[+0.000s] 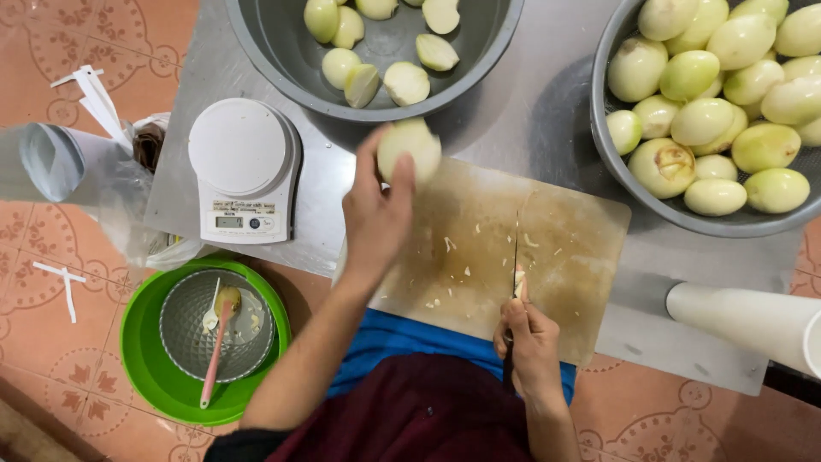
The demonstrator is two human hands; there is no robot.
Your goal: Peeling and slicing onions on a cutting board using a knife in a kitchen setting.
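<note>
**Cutting board at centre, bowls behind, scale to the left**

The cutting board [505, 257] lies on the metal table [547, 111], right in front of the person. Behind it, a bowl [282, 51] holds cut pieces; to the right and behind, a second bowl [611, 162] holds whole peeled fruits. The kitchen scale [244, 167] sits on the table left of the board. The left hand [376, 214] holds a cut half [409, 150] over the board's far left corner, just before the first bowl. The right hand [530, 338] grips a knife [516, 257] at the board's near edge, blade pointing away. On the floor, left and nearer, a sieve [214, 321] sits in a basin [145, 359].
</note>
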